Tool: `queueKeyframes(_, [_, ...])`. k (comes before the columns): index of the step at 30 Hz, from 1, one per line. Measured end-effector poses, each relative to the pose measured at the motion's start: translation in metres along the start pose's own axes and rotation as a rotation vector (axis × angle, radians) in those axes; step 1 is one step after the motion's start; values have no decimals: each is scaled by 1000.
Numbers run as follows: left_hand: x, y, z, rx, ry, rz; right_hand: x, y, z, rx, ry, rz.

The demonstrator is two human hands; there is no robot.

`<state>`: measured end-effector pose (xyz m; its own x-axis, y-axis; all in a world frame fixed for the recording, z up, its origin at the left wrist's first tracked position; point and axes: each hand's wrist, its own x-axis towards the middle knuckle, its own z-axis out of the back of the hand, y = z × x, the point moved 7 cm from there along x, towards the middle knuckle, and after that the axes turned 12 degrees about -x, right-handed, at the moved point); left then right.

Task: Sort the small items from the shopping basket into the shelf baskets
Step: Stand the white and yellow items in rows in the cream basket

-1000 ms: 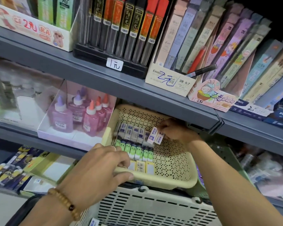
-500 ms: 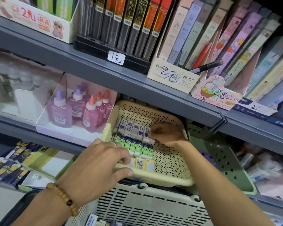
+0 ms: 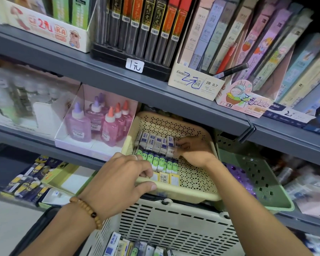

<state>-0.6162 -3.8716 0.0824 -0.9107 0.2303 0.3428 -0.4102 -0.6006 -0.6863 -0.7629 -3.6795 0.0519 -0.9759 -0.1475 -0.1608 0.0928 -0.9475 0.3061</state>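
— Tucking the blue-and-white erasers (image 3: 171, 145) in at the right end of the back row, is it? A second ago the right hand (image 3: 191, 151) held that pair up, clear of the rows.

— Yes. Now it has come down, fingers curled and pinching them against the row, near the back edge of the cream shelf basket (image 3: 198, 183). The green erasers (image 3: 160, 162) sit in the row in front, the yellow ones (image 3: 164, 177) by the front edge.

— And the left hand (image 3: 118, 179)?

— Gripping the front rim of that basket, thumb outside, fingers over the edge, as it was before. I judge it is steadying the basket.

— So this pair is nearly placed?

— Nearly; the fingers have not let go. More small boxes (image 3: 137, 246) lie in the shopping basket (image 3: 174, 224) below, so much sorting is left.
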Motion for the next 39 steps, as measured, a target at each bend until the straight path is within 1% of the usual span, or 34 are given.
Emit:
queueKeyframes(2, [-3, -3, 1, -8, -28, 20, -22, 2, 12, 144, -103, 7])
queueKeyframes(6, [-20, -15, 5, -115, -150, 43, -85, 12, 36, 317, -311, 105])
queueKeyframes(9, [-42, -21, 0, -252, -214, 95, -134, 7, 40, 471, -372, 105])
queueKeyframes(12, [-68, -12, -26, -365, -159, 241, -174, -8, 26, 580, -389, 76])
queueKeyframes(14, [-88, 1, -49, -396, -68, 375, -193, -21, 4, 608, -345, 35])
queueKeyframes(16, [-105, 17, -75, -367, 44, 525, -202, -37, -29, 613, -245, -26])
queueKeyframes(18, [-115, 32, -101, -267, 166, 642, -205, -57, -66, 583, -102, -86])
queueKeyframes(20, [-119, 40, -130, -151, 304, 696, -205, -82, -104, 544, 87, -168])
queueKeyframes(22, [-123, 47, -160, -86, 423, 756, -201, -106, -136, 499, 255, -246])
queueKeyframes(24, [-131, 57, -188, -42, 466, 850, -199, -124, -159, 416, 375, -277])
queueKeyframes(25, [-133, 63, -199, 30, 471, 880, -198, -131, -167, 364, 417, -285])
queueKeyframes(27, [-138, 68, -219, 239, 477, 875, -198, -144, -185, 302, 473, -314])
queueKeyframes(29, [-141, 68, -238, 344, 453, 852, -199, -153, -203, 291, 515, -322])
queueKeyframes(32, [-147, 68, -258, 408, 454, 778, -197, -157, -221, 328, 489, -350])
queueKeyframes(36, [-150, 73, -257, 471, 440, 552, -189, -136, -239, 491, 450, -362])
queueKeyframes(37, [-150, 76, -256, 476, 444, 524, -187, -131, -242, 490, 441, -348])
queueKeyframes(39, [-147, 77, -259, 473, 463, 527, -183, -127, -244, 485, 430, -325])
